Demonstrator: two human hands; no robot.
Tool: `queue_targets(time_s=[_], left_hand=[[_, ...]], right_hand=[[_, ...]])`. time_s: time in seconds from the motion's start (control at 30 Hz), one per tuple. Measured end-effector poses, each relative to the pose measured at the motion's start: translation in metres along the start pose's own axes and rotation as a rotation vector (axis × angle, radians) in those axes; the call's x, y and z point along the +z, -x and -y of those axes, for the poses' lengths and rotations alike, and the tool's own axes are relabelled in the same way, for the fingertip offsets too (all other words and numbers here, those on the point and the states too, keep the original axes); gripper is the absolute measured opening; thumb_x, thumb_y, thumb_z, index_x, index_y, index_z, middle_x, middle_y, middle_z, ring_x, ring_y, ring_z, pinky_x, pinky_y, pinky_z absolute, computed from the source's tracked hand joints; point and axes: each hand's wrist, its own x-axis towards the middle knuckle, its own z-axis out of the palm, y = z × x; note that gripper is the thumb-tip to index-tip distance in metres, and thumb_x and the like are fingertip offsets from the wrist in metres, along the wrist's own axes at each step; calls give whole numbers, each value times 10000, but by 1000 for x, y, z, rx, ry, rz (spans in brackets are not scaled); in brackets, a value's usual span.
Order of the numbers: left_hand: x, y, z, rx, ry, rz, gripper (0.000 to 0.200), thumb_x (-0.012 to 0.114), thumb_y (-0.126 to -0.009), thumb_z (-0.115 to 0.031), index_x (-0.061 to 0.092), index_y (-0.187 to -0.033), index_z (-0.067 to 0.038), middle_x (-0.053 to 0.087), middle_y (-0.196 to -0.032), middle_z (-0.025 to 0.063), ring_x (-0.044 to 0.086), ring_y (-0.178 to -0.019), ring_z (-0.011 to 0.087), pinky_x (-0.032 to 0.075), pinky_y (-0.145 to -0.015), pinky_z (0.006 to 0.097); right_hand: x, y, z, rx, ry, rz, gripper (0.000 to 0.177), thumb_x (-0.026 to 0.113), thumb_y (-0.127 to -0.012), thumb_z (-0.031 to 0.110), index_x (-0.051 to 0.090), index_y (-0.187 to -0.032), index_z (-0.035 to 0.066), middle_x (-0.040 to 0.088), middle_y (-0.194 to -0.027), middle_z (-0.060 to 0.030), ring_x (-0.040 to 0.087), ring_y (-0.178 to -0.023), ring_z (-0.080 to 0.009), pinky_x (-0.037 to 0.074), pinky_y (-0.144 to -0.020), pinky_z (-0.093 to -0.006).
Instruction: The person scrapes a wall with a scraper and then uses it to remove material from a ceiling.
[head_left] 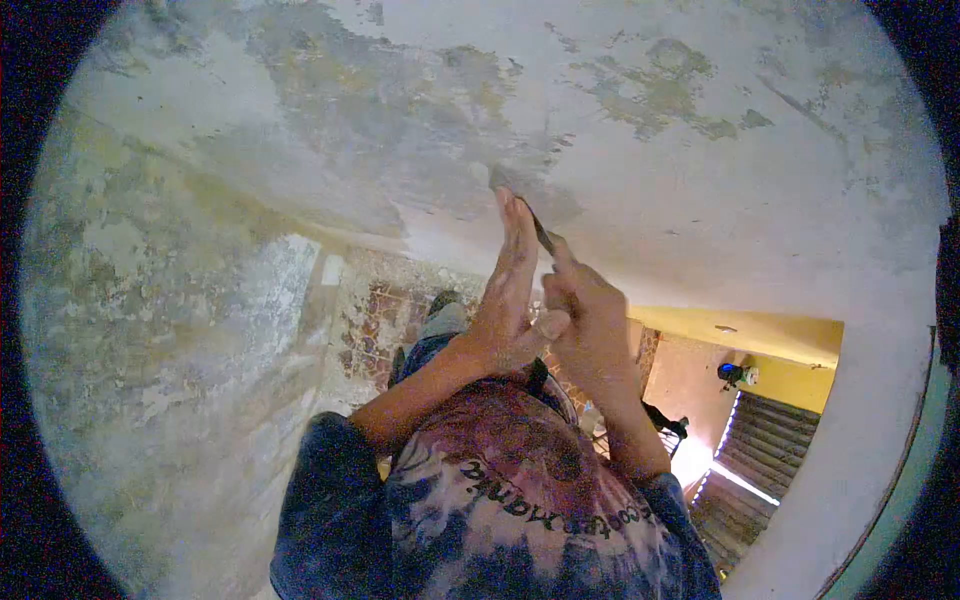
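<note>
My right hand (592,312) is closed around the handle end of a thin, dark-bladed scraper (540,232). The blade slants up and left from this fist toward the wall (640,190). Flat and stretched out, the fingers of my left hand (510,285) lie along the blade's left side, their tips close to the wall. Just beyond the fingertips is a grey, worn patch of wall. Flaked paint and yellowish-grey stains cover the surface above. My fingers hide part of the blade and most of the handle.
A second stained wall (170,370) meets this one at a corner on the left. Patterned flooring (385,315) shows far below. At lower right are a slatted shutter (765,435), bright light, a dark-and-blue object (732,373) and a pale wall edge (860,420).
</note>
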Motion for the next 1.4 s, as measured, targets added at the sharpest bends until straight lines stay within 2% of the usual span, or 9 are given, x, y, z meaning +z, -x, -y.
queue_targets(time_s=[0.07, 0.13, 0.3, 0.37, 0.77, 1.1, 1.17, 1.3, 1.4], left_hand=[[3, 1, 0, -21, 58, -89, 1022, 386, -828, -641, -45, -1389, 96, -76, -1435, 341, -15, -1360, 440, 78, -1098, 465], [-1, 1, 2, 18, 8, -16, 1015, 386, -831, -637, -34, -1388, 101, -72, -1434, 344, -12, -1358, 444, 81, -1098, 466], [-3, -2, -1, -22, 23, -44, 1013, 318, -834, -658, -97, -1380, 88, -135, -1444, 298, -69, -1364, 393, 29, -1107, 435], [-7, 4, 0, -38, 3, 29, 1009, 375, -833, -651, 17, -1387, 112, -41, -1434, 349, 19, -1354, 457, 91, -1097, 467], [-4, 2, 0, -65, 23, -109, 1000, 391, -827, -645, 8, -1403, 77, -32, -1441, 337, 23, -1358, 446, 97, -1099, 468], [-2, 6, 10, -86, 4, 31, 960, 409, -845, -595, 23, -1398, 89, -14, -1443, 334, 37, -1356, 448, 111, -1100, 449], [5, 5, 14, -36, 18, -134, 974, 424, -838, -599, 17, -1400, 85, -18, -1442, 335, 45, -1357, 444, 113, -1100, 442], [-10, 6, 8, 63, -62, -18, 997, 423, -829, -621, 0, -1401, 77, -34, -1442, 331, 34, -1357, 441, 116, -1100, 441], [1, 10, 8, -104, -34, 24, 999, 297, -835, -681, -62, -1399, 61, -97, -1464, 266, -39, -1373, 373, 43, -1111, 416]], right_hand=[[-2, 1, 1, 1, 37, -17, 352, 548, -859, 88, 527, -1205, 27, 517, -662, -130, 497, -604, -221, 406, -573, -314], [-15, 2, -1, 31, 0, 113, 462, 504, -863, 102, 413, -1314, 68, 526, -740, -208, 529, -677, -377, 415, -621, -452], [-1, -2, -5, 14, 6, 28, 449, 500, -865, 104, 420, -1306, 72, 531, -746, -206, 527, -677, -383, 411, -611, -462], [-14, 2, -7, 14, 10, 84, 428, 542, -855, 62, 469, -1277, 79, 566, -774, -184, 541, -654, -276, 447, -625, -337], [5, -6, -12, -103, -74, 52, 442, 523, -856, 82, 453, -1293, 64, 504, -697, -169, 481, -594, -260, 425, -602, -317], [4, -4, -24, -14, -65, 85, 408, 522, -870, 108, 468, -1271, 48, 505, -674, -157, 479, -567, -273, 416, -564, -336], [21, -8, -26, -53, -19, -31, 415, 523, -873, 99, 460, -1282, 66, 524, -685, -155, 499, -584, -255, 423, -573, -325], [12, -2, -29, -43, -37, 60, 425, 521, -880, 100, 449, -1300, 95, 508, -682, -135, 473, -588, -213, 410, -570, -308], [13, -1, -27, 72, -94, 36, 441, 528, -881, 103, 445, -1313, 123, 494, -687, -116, 455, -614, -158, 398, -574, -289]])
